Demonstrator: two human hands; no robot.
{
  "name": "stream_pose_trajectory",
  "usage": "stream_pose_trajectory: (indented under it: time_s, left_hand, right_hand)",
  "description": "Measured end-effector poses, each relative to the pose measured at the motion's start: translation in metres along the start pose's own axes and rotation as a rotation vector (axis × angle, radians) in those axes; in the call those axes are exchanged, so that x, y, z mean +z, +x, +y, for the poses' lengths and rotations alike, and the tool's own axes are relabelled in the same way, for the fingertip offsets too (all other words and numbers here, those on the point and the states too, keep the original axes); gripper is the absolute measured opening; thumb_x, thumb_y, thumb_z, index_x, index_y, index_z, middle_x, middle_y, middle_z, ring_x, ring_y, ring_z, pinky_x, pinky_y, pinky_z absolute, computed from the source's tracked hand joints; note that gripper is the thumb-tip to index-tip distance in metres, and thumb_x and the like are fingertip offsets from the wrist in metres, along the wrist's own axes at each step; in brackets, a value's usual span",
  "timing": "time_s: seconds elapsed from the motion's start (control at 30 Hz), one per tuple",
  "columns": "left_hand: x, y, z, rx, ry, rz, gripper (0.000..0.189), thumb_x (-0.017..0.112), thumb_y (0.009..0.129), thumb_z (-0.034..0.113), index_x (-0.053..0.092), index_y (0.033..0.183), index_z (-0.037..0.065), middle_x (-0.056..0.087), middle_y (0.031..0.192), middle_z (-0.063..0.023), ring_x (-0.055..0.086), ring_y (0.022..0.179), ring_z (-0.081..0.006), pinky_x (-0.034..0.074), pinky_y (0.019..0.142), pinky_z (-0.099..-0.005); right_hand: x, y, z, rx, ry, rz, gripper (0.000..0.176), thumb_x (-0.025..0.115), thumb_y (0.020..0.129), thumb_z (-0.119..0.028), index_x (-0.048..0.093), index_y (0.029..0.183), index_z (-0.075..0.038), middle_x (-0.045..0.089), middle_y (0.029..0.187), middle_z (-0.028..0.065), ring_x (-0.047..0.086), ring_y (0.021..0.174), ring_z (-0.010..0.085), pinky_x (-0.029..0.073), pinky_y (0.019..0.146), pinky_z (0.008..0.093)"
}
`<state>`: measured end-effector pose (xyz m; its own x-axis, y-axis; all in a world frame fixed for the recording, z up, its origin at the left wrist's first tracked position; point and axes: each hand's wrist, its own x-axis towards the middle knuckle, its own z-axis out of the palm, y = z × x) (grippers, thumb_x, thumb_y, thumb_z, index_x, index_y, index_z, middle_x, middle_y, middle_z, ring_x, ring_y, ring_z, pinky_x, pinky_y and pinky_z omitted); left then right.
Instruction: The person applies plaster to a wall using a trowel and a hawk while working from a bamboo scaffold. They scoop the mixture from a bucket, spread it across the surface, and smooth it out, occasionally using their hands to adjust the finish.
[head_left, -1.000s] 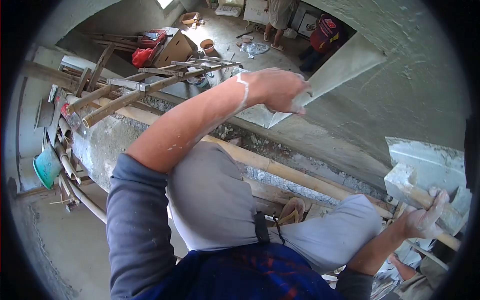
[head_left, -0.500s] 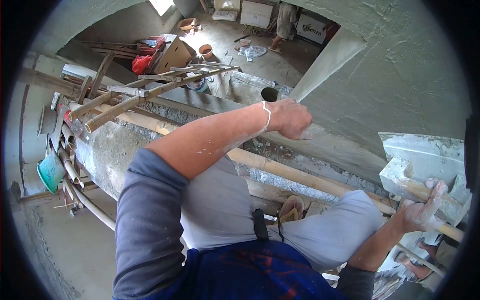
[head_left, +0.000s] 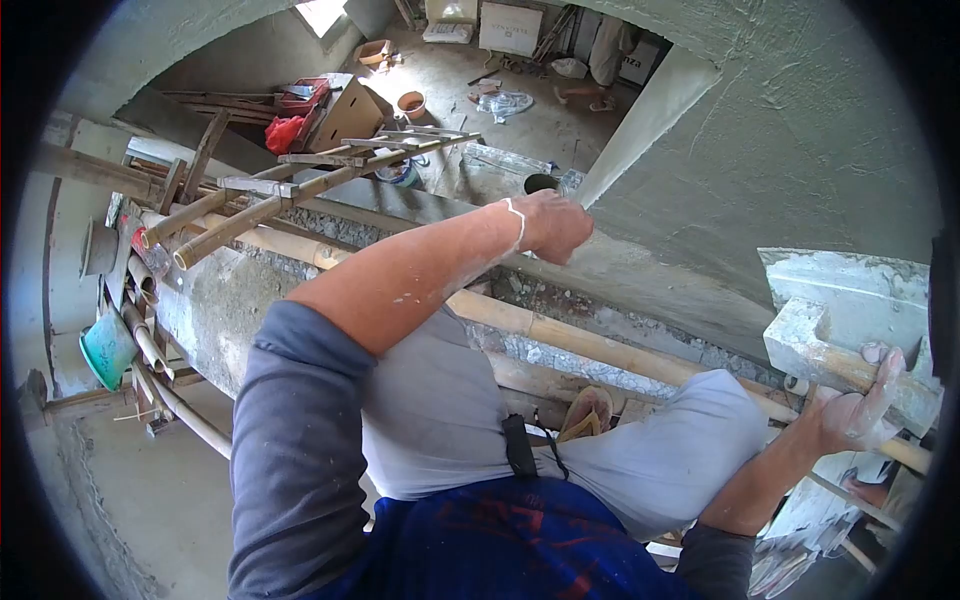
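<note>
My left hand (head_left: 556, 227), with a white cord round its wrist, is closed in front of the plastered wall (head_left: 840, 150). The back of the hand faces me, so whatever the fingers hold, if anything, is hidden. At the right, my right hand (head_left: 858, 408), smeared with pale plaster, grips the wooden handle of a plastering float (head_left: 845, 300). The float's flat blade leans up near the wall, with grey plaster on its face.
Bamboo poles (head_left: 590, 347) run beside my knees. A bamboo ladder (head_left: 300, 190) lies at the left, near a green bowl (head_left: 108, 345). Below are a bucket (head_left: 541, 184), an orange tub (head_left: 411, 103), a cardboard box (head_left: 347, 117) and another person's legs (head_left: 606, 60).
My left hand has moved slightly left along the wall. My right hand and the float have shifted only a little. The person below has moved to the right.
</note>
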<state>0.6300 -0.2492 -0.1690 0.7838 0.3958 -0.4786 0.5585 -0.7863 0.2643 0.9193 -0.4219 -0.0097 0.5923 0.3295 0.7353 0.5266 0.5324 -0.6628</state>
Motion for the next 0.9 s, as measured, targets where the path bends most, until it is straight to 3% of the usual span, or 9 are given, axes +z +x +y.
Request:
stream_pose_trajectory:
  time_s: [0.17, 0.23, 0.37, 0.4, 0.43, 0.53, 0.63, 0.7, 0.9]
  left_hand:
    - [0.029, 0.006, -0.021, -0.001, 0.059, 0.024, 0.056, 0.061, 0.075, 0.012, 0.046, 0.128, 0.01, 0.054, 0.123, -0.0165, 0.055, 0.111, -0.0325, 0.044, 0.089, -0.0485]
    - [0.025, 0.008, -0.025, -0.031, 0.059, -0.022, 0.064, 0.06, 0.075, 0.011, 0.037, 0.135, 0.012, 0.05, 0.127, -0.0143, 0.051, 0.116, -0.032, 0.042, 0.092, -0.0506]
    - [0.027, 0.009, -0.029, -0.019, 0.193, 0.028, 0.027, 0.061, 0.073, 0.015, 0.064, 0.099, 0.01, 0.065, 0.101, -0.0135, 0.062, 0.1, -0.0276, 0.048, 0.081, -0.0456]
    - [0.02, 0.005, -0.026, -0.025, 0.127, -0.052, 0.032, 0.059, 0.079, 0.018, 0.059, 0.109, 0.006, 0.061, 0.107, -0.0154, 0.057, 0.106, -0.032, 0.04, 0.093, -0.0512]
    - [0.028, 0.011, -0.032, -0.044, 0.11, -0.071, 0.036, 0.06, 0.079, 0.021, 0.058, 0.111, 0.005, 0.061, 0.108, -0.0162, 0.056, 0.107, -0.0336, 0.041, 0.092, -0.0513]
    - [0.036, 0.012, -0.037, -0.013, 0.102, -0.043, 0.046, 0.059, 0.082, 0.029, 0.052, 0.123, 0.01, 0.058, 0.115, -0.0197, 0.055, 0.107, -0.0357, 0.044, 0.09, -0.0442]
    - [0.065, 0.02, -0.065, 0.105, 0.096, 0.066, 0.055, 0.06, 0.08, 0.038, 0.05, 0.126, 0.01, 0.058, 0.116, -0.0199, 0.054, 0.11, -0.0355, 0.043, 0.093, -0.0453]
    - [0.04, 0.008, -0.045, -0.006, 0.041, -0.007, 0.056, 0.058, 0.082, 0.043, 0.049, 0.127, 0.01, 0.057, 0.118, -0.0208, 0.054, 0.111, -0.0365, 0.043, 0.093, -0.0454]
    - [0.051, 0.007, -0.068, 0.052, 0.045, -0.041, 0.062, 0.058, 0.083, 0.047, 0.046, 0.13, 0.01, 0.053, 0.123, -0.0229, 0.053, 0.112, -0.0385, 0.042, 0.095, -0.0462]
  right_hand:
    - [-0.002, 0.004, 0.002, -0.019, 0.033, -0.012, 0.011, 0.062, 0.081, -0.001, 0.062, 0.082, 0.01, 0.061, 0.073, 0.0166, 0.057, 0.068, 0.0178, 0.047, 0.063, 0.0293]
    - [-0.007, 0.005, 0.002, -0.037, 0.027, -0.164, 0.014, 0.062, 0.08, 0.0, 0.059, 0.09, 0.009, 0.06, 0.079, 0.0147, 0.057, 0.069, 0.0182, 0.048, 0.066, 0.0307]
    - [-0.008, -0.013, 0.016, -0.206, -0.307, 0.06, 0.027, 0.062, 0.078, 0.001, 0.054, 0.103, 0.008, 0.057, 0.102, 0.0159, 0.059, 0.087, 0.0202, 0.05, 0.077, 0.0341]
    - [-0.004, -0.011, 0.012, -0.205, -0.305, 0.061, 0.036, 0.062, 0.077, 0.002, 0.05, 0.11, 0.007, 0.055, 0.107, 0.0157, 0.058, 0.091, 0.0199, 0.051, 0.076, 0.0332]
    - [-0.001, -0.008, 0.007, -0.205, -0.302, 0.062, 0.045, 0.062, 0.076, 0.004, 0.046, 0.118, 0.005, 0.053, 0.112, 0.0156, 0.057, 0.095, 0.0196, 0.052, 0.075, 0.0323]
    - [0.024, -0.011, -0.009, 0.2, 0.135, 0.185, 0.073, 0.061, 0.071, 0.013, 0.028, 0.135, -0.001, 0.049, 0.113, 0.0128, 0.057, 0.091, 0.0169, 0.053, 0.066, 0.0277]
    - [0.03, -0.001, -0.024, 0.264, 0.182, 0.018, 0.051, 0.068, 0.07, 0.005, 0.034, 0.106, -0.003, 0.046, 0.103, 0.0109, 0.054, 0.087, 0.013, 0.052, 0.068, 0.027]
    - [0.033, -0.001, -0.024, 0.186, 0.147, -0.053, 0.05, 0.072, 0.07, -0.002, 0.034, 0.103, -0.002, 0.046, 0.099, 0.0086, 0.051, 0.086, 0.0113, 0.049, 0.072, 0.0279]
    - [0.033, -0.022, -0.009, 0.108, 0.113, -0.263, 0.051, 0.074, 0.07, -0.002, 0.033, 0.1, -0.002, 0.046, 0.097, 0.0092, 0.05, 0.089, 0.0098, 0.046, 0.074, 0.0269]
